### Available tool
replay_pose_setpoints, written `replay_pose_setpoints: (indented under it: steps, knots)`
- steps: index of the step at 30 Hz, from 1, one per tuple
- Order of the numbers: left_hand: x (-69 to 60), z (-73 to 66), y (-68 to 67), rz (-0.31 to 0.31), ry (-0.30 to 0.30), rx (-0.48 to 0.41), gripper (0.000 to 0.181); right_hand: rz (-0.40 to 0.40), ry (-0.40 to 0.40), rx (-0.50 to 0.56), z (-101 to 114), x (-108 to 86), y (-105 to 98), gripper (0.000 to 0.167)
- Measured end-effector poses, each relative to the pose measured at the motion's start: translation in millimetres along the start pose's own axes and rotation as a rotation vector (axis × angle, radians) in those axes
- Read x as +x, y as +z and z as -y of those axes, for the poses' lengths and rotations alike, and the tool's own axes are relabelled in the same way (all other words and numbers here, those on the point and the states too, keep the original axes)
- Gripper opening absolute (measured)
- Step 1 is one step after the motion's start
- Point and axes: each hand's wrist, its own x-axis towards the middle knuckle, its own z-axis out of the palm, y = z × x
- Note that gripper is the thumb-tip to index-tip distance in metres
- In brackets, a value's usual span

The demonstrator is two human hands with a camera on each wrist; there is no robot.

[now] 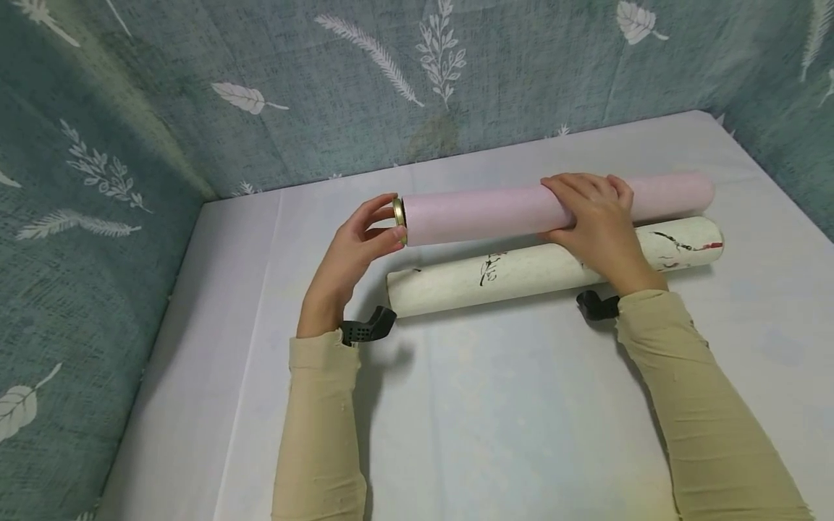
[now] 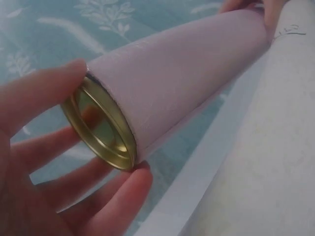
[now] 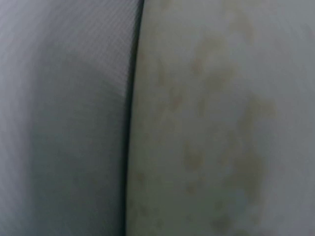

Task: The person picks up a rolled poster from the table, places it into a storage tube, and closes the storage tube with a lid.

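A long pink cardboard tube (image 1: 482, 215) lies across the far part of the table, behind a cream tube (image 1: 449, 286) painted with dark brushwork. My right hand (image 1: 596, 224) grips the pink tube from above, right of its middle. At the tube's left end, my left hand (image 1: 348, 257) pinches a gold metal lid (image 2: 115, 140) by its rim. The left wrist view shows the lid set at the tube's mouth, thumb and fingers spread around it. The right wrist view holds only a blurred close-up of the cream tube (image 3: 221, 108); no hand shows there.
A white cloth (image 1: 508, 420) covers the table. Teal leaf-patterned fabric (image 1: 274, 58) hangs at the back and both sides. Black wrist mounts (image 1: 369, 327) sit on both wrists, the right one close to the cream tube's near side.
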Motion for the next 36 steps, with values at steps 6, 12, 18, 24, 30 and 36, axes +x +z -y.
replay_pose_setpoints:
  steps: [6,12,18,24,30,36]
  knots:
    - [0.4,-5.0,3.1,-0.012,-0.003,0.03,0.054,-0.027,-0.014,-0.001,0.1,0.7,-4.3,0.069]
    - [0.7,-6.4,4.4,-0.026,-0.022,0.045,0.055,-0.028,-0.013,0.001,0.1,0.3,-5.6,0.069]
    - [0.1,-5.9,3.8,-0.047,-0.044,0.061,0.056,-0.031,-0.019,-0.004,-0.1,0.4,-4.0,0.07]
    - [0.5,-3.1,3.6,-0.055,-0.031,0.039,0.056,-0.033,-0.023,-0.002,0.4,-0.7,-3.1,0.07]
    - [1.2,-2.2,4.0,-0.055,-0.009,0.046,0.054,-0.039,-0.021,-0.009,0.2,-0.7,-1.7,0.069]
    - [0.4,-3.4,3.7,-0.044,-0.009,0.071,0.055,-0.063,-0.035,-0.012,0.3,-0.2,-0.3,0.069]
